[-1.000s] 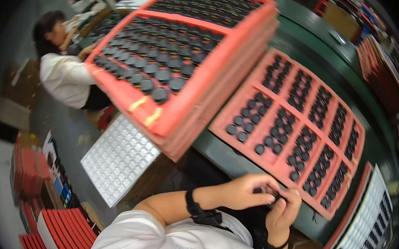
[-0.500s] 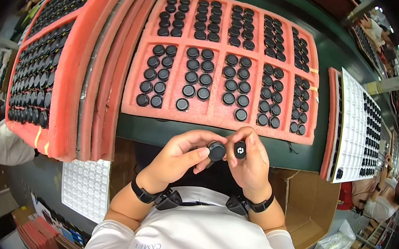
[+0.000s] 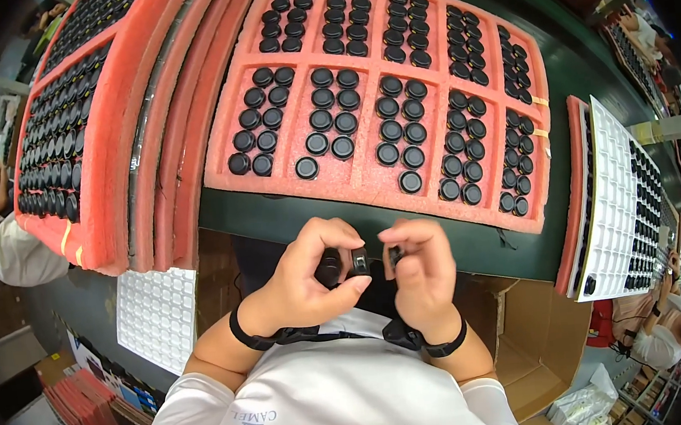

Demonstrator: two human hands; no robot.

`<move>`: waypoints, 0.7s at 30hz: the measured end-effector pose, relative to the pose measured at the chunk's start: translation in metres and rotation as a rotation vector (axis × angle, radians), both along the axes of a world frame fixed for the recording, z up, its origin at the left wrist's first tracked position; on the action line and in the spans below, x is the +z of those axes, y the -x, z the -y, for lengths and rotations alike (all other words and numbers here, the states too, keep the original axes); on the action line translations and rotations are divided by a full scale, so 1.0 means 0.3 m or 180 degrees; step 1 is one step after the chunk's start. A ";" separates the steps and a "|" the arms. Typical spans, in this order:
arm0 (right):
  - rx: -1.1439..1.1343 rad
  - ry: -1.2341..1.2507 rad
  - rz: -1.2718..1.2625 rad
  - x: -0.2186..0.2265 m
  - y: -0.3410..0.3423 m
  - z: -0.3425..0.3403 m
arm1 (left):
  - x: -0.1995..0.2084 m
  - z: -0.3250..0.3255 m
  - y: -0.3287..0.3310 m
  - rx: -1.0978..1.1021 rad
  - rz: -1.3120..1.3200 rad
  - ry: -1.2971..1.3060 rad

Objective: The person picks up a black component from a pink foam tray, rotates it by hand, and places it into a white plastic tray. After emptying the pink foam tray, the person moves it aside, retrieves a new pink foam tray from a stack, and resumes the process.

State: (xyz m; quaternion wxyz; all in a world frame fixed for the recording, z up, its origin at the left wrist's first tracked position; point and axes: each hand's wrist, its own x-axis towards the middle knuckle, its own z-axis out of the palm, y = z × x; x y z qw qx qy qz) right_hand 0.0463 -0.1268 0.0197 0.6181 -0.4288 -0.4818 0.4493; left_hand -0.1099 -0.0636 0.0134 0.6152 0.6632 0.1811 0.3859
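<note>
The left hand (image 3: 301,269) and right hand (image 3: 426,274) were apart, just off the near edge of the pink foam tray (image 3: 363,179). The left pinched a black cylinder (image 3: 360,262) between thumb and fingers, a second black piece (image 3: 328,269) tucked against its palm; the right gripped a small dark part (image 3: 396,256), partly hidden. Good handling probably called for light fingertip pressure, steady wrists and keeping the tucked piece from slipping.

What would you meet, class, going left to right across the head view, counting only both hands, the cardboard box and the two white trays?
Left white tray, left hand holding black parts, right hand with a dark piece, cardboard box, right white tray.
</note>
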 end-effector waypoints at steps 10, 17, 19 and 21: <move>-0.0249 -0.0850 0.0951 -0.058 -0.002 -0.019 | 0.003 0.008 -0.015 -0.0264 -0.0263 -0.0447; 0.0081 -0.0177 -0.0071 -0.041 0.022 0.009 | -0.003 0.004 -0.034 -0.0249 0.0007 -0.0648; 0.0139 -0.0081 -0.0439 -0.026 0.006 0.014 | 0.000 0.008 -0.027 -0.0317 0.0090 -0.0498; 0.0272 0.0108 -0.1170 -0.010 -0.009 0.015 | 0.000 0.014 -0.020 -0.0433 0.0258 -0.0203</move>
